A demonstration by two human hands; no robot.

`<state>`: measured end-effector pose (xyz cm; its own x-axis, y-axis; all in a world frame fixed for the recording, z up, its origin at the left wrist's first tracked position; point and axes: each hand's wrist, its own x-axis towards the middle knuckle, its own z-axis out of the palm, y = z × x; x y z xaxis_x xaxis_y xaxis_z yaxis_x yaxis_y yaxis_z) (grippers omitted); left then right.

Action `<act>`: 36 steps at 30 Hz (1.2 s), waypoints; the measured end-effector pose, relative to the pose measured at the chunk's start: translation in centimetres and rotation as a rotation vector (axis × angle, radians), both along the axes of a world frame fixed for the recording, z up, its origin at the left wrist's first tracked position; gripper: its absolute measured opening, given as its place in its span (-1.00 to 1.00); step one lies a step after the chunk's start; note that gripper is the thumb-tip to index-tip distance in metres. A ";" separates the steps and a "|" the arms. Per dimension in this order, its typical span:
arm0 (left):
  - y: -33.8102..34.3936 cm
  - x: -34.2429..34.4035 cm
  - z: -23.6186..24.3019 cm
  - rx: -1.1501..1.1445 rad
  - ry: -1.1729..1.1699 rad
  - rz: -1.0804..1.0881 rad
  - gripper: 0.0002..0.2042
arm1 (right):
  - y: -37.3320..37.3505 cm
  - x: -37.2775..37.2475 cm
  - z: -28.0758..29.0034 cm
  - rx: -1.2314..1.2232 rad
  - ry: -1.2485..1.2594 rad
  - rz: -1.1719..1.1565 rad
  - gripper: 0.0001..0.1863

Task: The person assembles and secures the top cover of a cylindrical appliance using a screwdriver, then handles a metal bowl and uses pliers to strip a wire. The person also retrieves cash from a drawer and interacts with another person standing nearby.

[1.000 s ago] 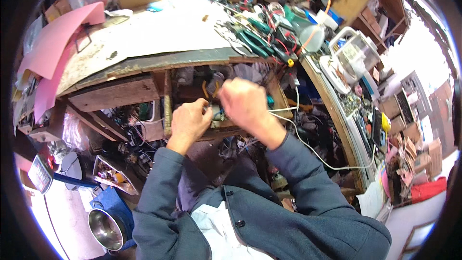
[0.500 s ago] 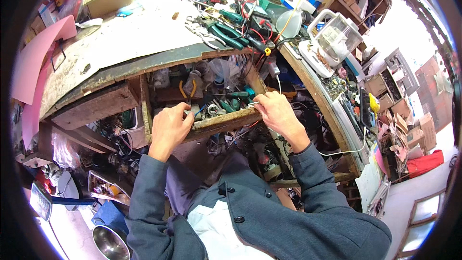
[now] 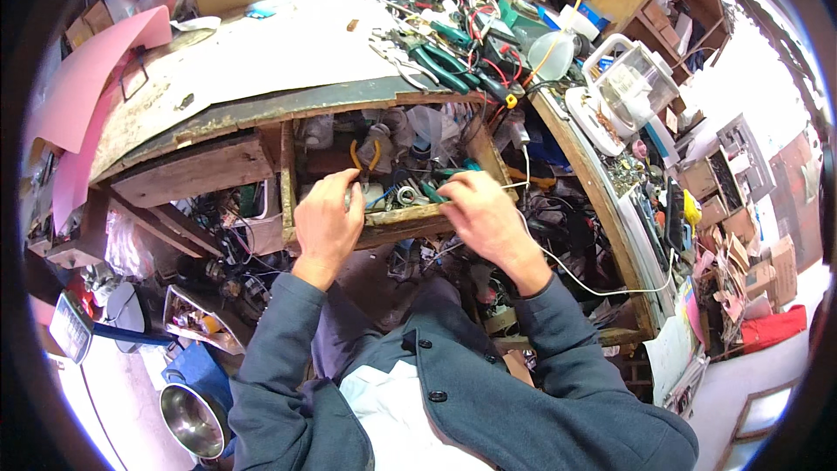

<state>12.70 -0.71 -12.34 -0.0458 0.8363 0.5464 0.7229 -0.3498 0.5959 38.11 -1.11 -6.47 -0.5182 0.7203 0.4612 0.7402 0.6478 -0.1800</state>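
An open wooden drawer holds orange-handled pliers, green-handled tools, silvery ring-shaped metal parts and plastic bags. Over the drawer's front left, my left hand is closed, with a small greyish item partly showing at its fingers. My right hand reaches over the right of the drawer's front edge, its fingers curled beside the green handles; what they hold is hidden. A white cable runs from near that hand down to the right.
The bench top carries pliers, coiled leads, boxes and pink sheets. A clear plastic appliance sits at the right among clutter. Cardboard scraps pile at far right. A steel pot and a parts box are at lower left.
My right hand was raised over the drawer, dropped to its right front and has shifted leftward toward the green handles. My left hand stays at the front left. The view shifted slightly.
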 end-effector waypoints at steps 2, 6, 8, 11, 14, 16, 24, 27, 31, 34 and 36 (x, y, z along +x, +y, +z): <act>-1.0 -0.1 -0.5 0.081 -0.112 0.000 -0.78 | 0.1 -2.8 -1.0 0.003 0.027 0.098 -0.76; -4.3 -1.3 0.8 -0.282 -1.401 -0.330 -0.69 | 0.1 -6.0 -2.4 -0.003 0.068 0.104 -0.82; -6.0 -3.7 0.9 -0.296 -1.591 -0.340 -0.62 | 1.3 -6.2 -3.4 0.007 0.113 0.063 -0.87; -9.2 -6.9 -0.1 -0.290 -1.545 -0.296 -0.59 | 4.5 -5.6 -3.4 -0.113 0.047 -0.058 -0.91; -11.2 -8.1 -1.2 -0.321 -1.494 -0.123 -0.66 | 8.2 -5.6 -3.3 -0.401 -0.151 -0.060 -0.86; -11.7 -8.1 -1.9 -0.336 -1.506 -0.066 -0.67 | 9.4 -6.2 -3.7 -0.465 -0.320 -0.064 -0.86; -13.0 -7.7 -4.1 -0.350 -1.472 0.016 -0.74 | 10.3 -5.9 -5.0 -0.204 -0.285 0.113 -0.86; -13.5 -8.0 -4.6 -0.356 -1.455 0.041 -0.74 | 9.3 -5.1 -3.1 -0.207 -0.136 0.099 -0.85; -13.1 -8.0 -4.3 -0.361 -1.389 0.043 -0.76 | 9.1 -4.4 0.0 -0.184 0.134 0.111 -0.88; -12.5 -7.5 -3.7 -0.373 -1.321 0.043 -0.78 | 8.5 -4.9 3.3 -0.259 0.283 0.016 -0.87; -12.3 -7.3 -3.7 -0.357 -1.268 0.025 -0.78 | 9.6 -5.5 4.4 -0.127 0.385 0.047 -0.85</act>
